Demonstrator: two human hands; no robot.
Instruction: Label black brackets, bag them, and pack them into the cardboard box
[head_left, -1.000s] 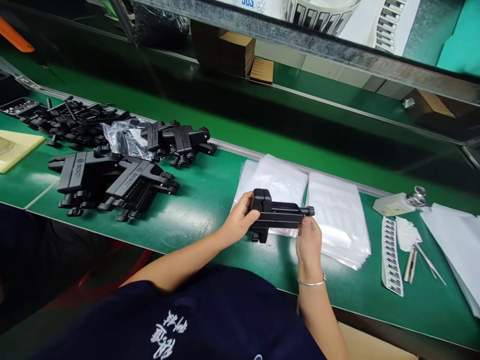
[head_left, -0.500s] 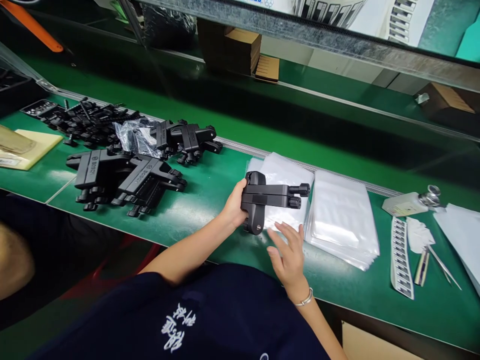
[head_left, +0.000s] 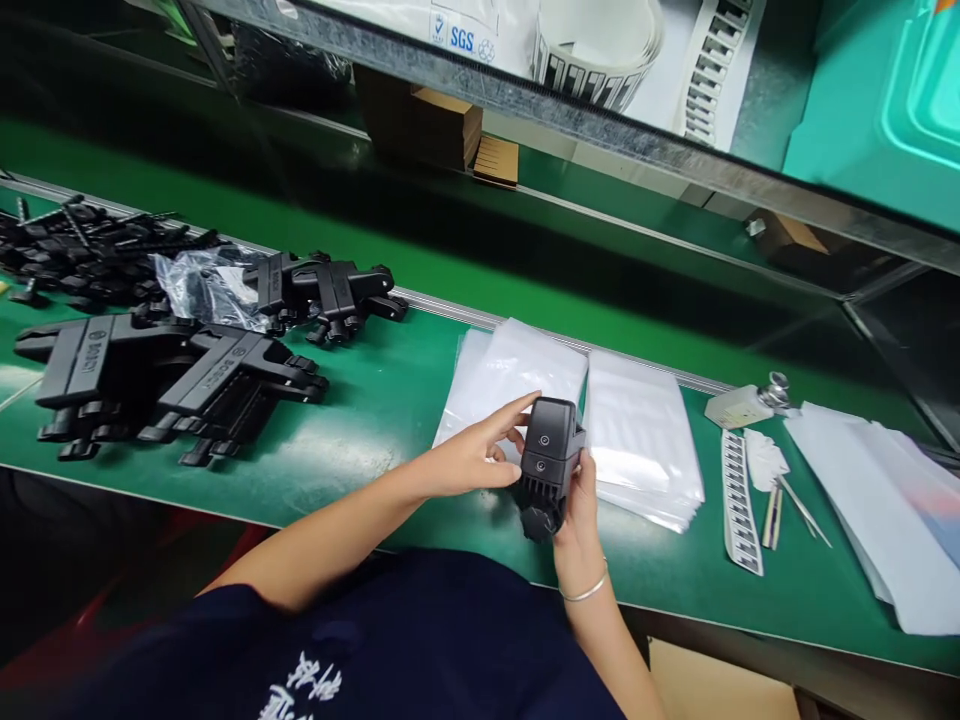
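Black clamp [head_left: 550,445] has been turned end-on, its end exposed, gripped by curled right hand [head_left: 582,522], half-open left hand [head_left: 474,458] at its edge.

Viewing remotely, I note the right hand's [head_left: 581,512] fingertips are mostly hidden behind the black clamp [head_left: 553,450]. I cannot tell whether the left hand's [head_left: 466,466] curled fingers touch it. Left edge cuts off the pile of black threaded parts [head_left: 82,260]; top edge crops the label roll [head_left: 600,72]; teal bin [head_left: 862,140] runs out at upper right. Bottle's [head_left: 739,408] label print: too small for me to read. White shirt lettering [head_left: 319,682]: cropped below.
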